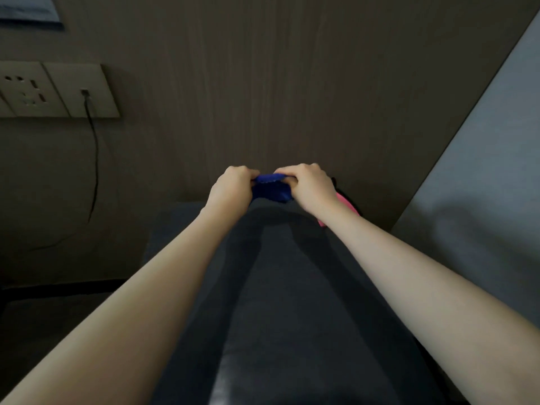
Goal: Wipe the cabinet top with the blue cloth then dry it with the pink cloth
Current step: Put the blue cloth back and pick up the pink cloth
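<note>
Both my hands reach to the far end of the dark cabinet top point(280, 287). My left hand point(230, 191) and my right hand point(311, 187) each grip one side of the blue cloth point(270, 190), which is bunched between them just above the surface, close to the wall. The pink cloth point(346, 207) lies on the cabinet top behind my right wrist, and my right forearm hides most of it.
A brown wood-grain wall panel point(292, 83) stands right behind the cabinet. A socket plate point(52, 89) with a black cable point(95, 171) plugged in is at the left. A pale grey surface point(482, 185) borders the cabinet on the right.
</note>
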